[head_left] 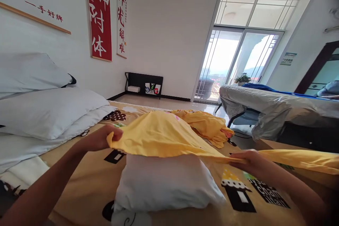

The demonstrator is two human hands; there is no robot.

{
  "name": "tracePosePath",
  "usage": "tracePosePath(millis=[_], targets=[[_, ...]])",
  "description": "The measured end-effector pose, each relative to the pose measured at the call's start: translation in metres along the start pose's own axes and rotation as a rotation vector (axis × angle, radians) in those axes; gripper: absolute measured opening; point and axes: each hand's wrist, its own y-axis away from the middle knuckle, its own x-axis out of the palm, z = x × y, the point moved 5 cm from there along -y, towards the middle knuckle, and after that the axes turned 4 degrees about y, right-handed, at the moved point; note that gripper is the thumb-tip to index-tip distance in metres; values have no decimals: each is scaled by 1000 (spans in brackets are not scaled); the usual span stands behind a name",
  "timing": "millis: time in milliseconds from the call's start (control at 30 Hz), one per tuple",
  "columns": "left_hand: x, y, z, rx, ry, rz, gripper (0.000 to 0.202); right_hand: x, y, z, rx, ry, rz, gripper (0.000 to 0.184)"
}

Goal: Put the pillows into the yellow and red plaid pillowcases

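Both my hands grip the edge of a yellow pillowcase [153, 134], spread wide over the far part of a white pillow [166, 183]. My left hand [107, 137] pinches its left corner. On the other side my right hand [245, 160] is closed on the right end of the same edge, and a strip of yellow cloth trails past it to the right. The near half of the pillow lies uncovered on the tan printed bedsheet [87, 176]. How far the pillow reaches under the cloth is hidden.
White pillows [53, 111] are stacked at the left. Crumpled yellow cloth [206, 123] lies farther back on the bed. Beyond stand a low black rack [144, 77] and, at the right, a table under plastic sheeting [265, 100] with a chair [245, 118].
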Motion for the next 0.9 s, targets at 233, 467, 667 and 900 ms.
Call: tracePosePath(millis=[233, 467, 667, 900], targets=[[-9, -93, 30, -271, -361, -662, 56, 4, -106, -19, 477, 372, -462, 49], [96, -36, 24, 158, -502, -198, 43, 113, -43, 15, -121, 290, -521, 46], [110, -80, 94, -297, -182, -22, 59, 156, -103, 10, -29, 20, -129, 51], [153, -40, 148, -329, -164, -68, 54, 224, -90, -37, 17, 23, -287, 51]])
